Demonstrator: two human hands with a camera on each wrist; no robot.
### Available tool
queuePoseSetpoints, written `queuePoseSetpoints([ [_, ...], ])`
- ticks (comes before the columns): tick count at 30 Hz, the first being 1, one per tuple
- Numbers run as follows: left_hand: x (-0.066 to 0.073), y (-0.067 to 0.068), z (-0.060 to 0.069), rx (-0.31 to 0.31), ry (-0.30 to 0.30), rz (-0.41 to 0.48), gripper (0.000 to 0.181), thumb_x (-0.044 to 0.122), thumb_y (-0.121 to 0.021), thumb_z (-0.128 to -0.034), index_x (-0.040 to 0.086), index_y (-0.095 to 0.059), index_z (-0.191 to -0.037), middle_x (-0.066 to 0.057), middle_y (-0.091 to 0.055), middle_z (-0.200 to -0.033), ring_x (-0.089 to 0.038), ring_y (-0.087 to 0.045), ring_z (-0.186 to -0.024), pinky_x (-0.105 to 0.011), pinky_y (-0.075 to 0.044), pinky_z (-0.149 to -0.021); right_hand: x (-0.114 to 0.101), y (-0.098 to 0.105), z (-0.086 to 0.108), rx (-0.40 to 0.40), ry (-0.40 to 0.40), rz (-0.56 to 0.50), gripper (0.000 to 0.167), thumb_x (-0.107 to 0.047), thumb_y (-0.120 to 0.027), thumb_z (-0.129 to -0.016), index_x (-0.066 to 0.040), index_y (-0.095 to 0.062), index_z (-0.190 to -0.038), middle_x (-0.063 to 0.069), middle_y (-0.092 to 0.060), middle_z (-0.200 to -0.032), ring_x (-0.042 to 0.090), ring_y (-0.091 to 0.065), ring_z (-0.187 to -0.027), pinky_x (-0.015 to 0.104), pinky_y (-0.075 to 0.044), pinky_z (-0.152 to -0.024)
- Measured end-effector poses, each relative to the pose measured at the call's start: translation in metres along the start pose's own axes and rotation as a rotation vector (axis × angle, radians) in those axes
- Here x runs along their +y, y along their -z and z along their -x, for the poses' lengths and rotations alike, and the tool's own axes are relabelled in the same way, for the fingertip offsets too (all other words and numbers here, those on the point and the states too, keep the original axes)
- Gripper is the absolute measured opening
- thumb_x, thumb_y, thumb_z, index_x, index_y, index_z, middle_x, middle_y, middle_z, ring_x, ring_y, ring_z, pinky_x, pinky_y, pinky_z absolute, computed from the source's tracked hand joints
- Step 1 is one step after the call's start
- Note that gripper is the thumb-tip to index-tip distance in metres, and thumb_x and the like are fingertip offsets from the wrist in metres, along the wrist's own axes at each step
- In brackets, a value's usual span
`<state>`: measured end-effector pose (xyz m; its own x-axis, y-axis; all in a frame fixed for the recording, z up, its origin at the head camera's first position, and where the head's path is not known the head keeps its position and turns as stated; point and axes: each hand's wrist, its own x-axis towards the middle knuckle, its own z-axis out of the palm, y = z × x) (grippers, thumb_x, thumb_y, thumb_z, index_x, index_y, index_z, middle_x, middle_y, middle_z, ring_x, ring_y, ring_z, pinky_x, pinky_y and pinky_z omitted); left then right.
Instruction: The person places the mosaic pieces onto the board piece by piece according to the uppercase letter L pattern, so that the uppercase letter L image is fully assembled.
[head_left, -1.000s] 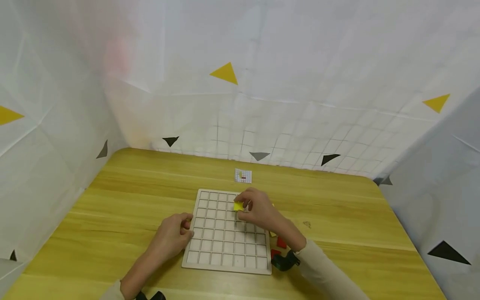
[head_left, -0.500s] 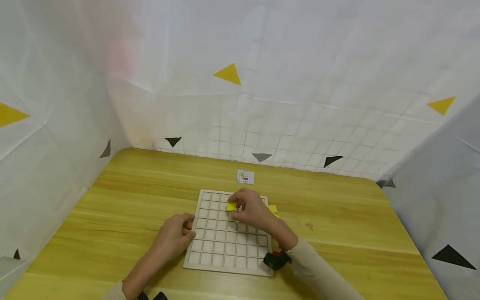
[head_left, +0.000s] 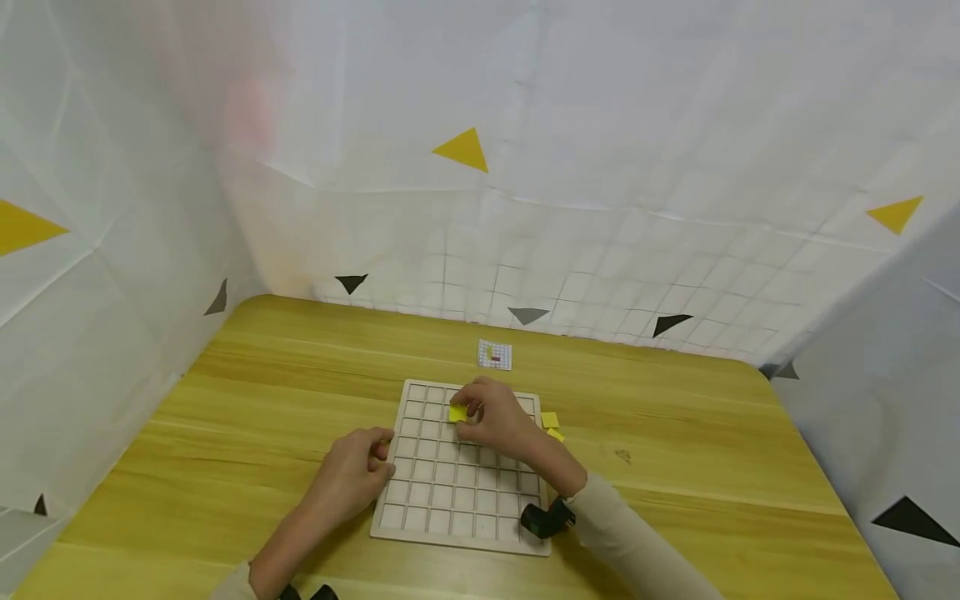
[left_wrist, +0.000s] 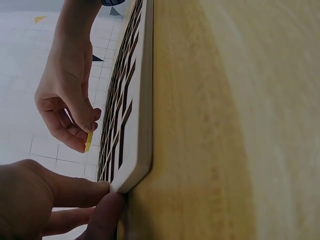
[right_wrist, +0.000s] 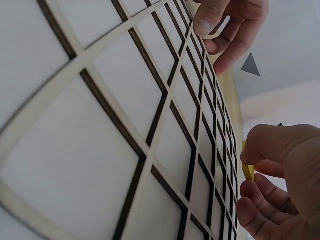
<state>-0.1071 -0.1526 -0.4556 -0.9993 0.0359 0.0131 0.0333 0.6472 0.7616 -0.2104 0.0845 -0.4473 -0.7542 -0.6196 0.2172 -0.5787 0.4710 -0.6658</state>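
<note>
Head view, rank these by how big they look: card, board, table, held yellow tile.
1. Table
2. Board
3. Card
4. Held tile, partly hidden, but its visible part looks smallest.

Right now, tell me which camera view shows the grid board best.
The head view: nearly the whole grid board shows, though the right hand covers some. The left wrist view shows a slanted strip and corner; the right wrist view, some cells close up.

The right hand (head_left: 495, 418) has carried its yellow tile (head_left: 457, 413) leftward over the board (head_left: 442, 497). Two more yellow tiles (head_left: 550, 420), largely covered a second ago, now show on the bench (head_left: 712, 500); the red tiles have vanished behind the right arm (head_left: 630, 533).
</note>
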Motion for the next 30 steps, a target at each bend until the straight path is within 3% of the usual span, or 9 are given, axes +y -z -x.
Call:
queuePoseSetpoints([
  [22, 0.002, -0.002, 0.001, 0.014, -0.018, -0.008, 0.041, -0.005, -0.074, -0.0782, -0.005, -0.068, -0.119, 0.0, -0.06, -0.084, -0.011, -0.057, -0.075, -0.028, -0.051, -0.067, 0.007, -0.008, -0.01, -0.023, -0.026, 0.06, 0.026, -0.002, -0.074, -0.079, -0.003, -0.074, -0.105, 0.006, -0.061, -0.095, 0.017, -0.061, -0.08, 0.026, -0.053, -0.068],
  [30, 0.0, -0.001, 0.001, 0.012, 0.004, 0.001, 0.042, -0.005, -0.075, -0.0786, -0.005, -0.067, -0.12, -0.001, -0.061, -0.086, -0.011, -0.059, -0.076, -0.029, -0.052, -0.068, 0.007, -0.009, -0.013, -0.05, -0.018, 0.048, 0.026, -0.001, -0.074, -0.079, -0.003, -0.074, -0.105, 0.008, -0.062, -0.096, 0.018, -0.062, -0.081, 0.027, -0.053, -0.069],
])
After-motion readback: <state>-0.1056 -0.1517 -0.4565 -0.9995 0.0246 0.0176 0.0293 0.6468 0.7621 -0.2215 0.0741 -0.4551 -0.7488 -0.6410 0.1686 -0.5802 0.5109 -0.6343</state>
